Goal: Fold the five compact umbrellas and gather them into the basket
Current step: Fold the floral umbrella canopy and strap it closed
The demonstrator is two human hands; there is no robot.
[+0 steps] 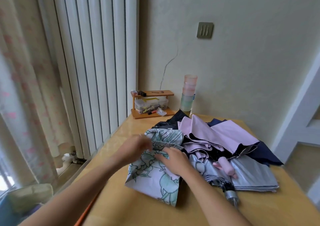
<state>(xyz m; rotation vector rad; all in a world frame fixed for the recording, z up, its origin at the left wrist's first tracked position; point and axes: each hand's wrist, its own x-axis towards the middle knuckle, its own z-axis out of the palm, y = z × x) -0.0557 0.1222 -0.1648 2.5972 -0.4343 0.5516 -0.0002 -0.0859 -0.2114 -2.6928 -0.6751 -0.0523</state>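
Observation:
A white umbrella with a green leaf print [154,177] lies loose on the yellow table [131,208], in front of me. My left hand [136,148] pinches a fold of its cloth at the far end. My right hand [174,160] presses and grips the cloth near the middle. To the right lie a silver umbrella [251,177] with a silver handle [232,196], a pink umbrella [223,135] with a pink handle [226,167], and dark navy umbrellas [266,155] underneath. No basket is in view.
A small wooden shelf [152,103] with a clear box of small items stands at the table's far edge by the wall. Stacked plastic cups [188,94] stand beside it. A white radiator [93,66] and a curtain [22,87] are on the left.

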